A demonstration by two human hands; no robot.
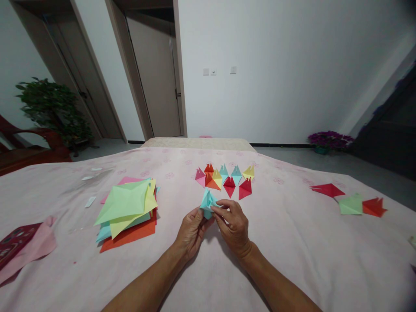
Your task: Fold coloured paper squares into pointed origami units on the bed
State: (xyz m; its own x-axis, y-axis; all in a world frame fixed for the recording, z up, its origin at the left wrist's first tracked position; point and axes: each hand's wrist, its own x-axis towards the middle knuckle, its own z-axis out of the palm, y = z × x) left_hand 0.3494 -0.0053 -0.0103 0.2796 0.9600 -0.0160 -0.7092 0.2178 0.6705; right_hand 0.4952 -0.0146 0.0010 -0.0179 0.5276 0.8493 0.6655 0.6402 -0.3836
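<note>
Both hands meet over the pink cloth (292, 242) near the middle. My left hand (191, 232) and my right hand (232, 225) pinch a light blue folded paper piece (208, 203) between their fingertips, its point sticking up. Just beyond it lies a row of several small folded paper shapes (225, 177) in pink, red, orange, yellow and blue. A stack of coloured paper sheets (128, 212), green on top and orange at the bottom, lies to the left of my left hand.
Three more folded pieces, two red and one green (351, 204), lie at the right. A dark red phone (14, 242) rests on pink paper at the left edge. Small white scraps (90, 201) lie beyond the stack. Doors, a plant and flowers stand behind.
</note>
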